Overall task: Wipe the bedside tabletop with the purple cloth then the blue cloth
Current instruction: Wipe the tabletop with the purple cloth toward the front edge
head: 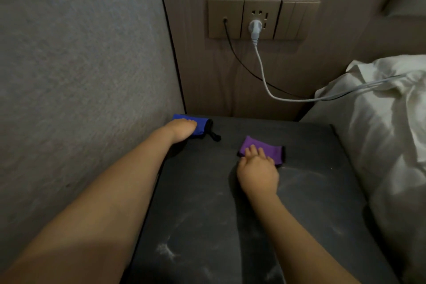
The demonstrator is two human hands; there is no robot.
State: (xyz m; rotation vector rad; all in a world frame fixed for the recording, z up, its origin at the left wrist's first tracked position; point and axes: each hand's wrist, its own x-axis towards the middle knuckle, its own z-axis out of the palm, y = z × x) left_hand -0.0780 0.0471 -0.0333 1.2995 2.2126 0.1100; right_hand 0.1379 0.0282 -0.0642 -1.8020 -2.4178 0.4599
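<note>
Dusty streaks covered the dark tabletop (207, 226) nearest the camera. Beyond them, the right hand (257, 174) pressed flat-fingered on the purple cloth (265, 148); farther back the left hand (182, 130) rested on the blue cloth (198, 125), grip unclear. Wiping with both risked confusing the order.

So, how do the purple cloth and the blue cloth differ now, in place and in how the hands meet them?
The purple cloth lies near the middle of the tabletop; the blue cloth sits at its far left corner by the wall. The right hand lays its fingers flat on the purple cloth; the left hand covers much of the blue cloth, its fingers hidden. Both are small, folded and black-edged.
</note>
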